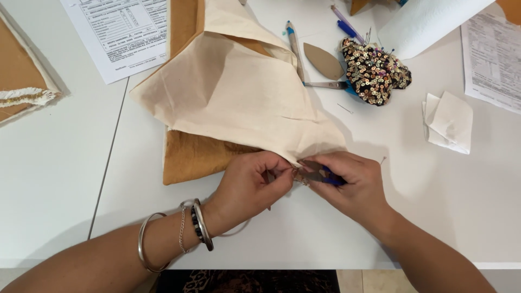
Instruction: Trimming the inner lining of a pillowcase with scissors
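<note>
A cream cloth lies folded over a tan-orange fabric piece on the white table. My left hand, with bracelets on the wrist, pinches the cloth's near corner. My right hand faces it and grips a small blue-handled cutting tool, its metal tip at that same corner. The two hands almost touch. The exact spot under the fingers is hidden.
A sequinned pincushion sits at the back right, with pens, a brown leaf-shaped cutout and tweezers beside it. White fabric squares lie to the right. Printed sheets and a trimmed brown panel are at the left.
</note>
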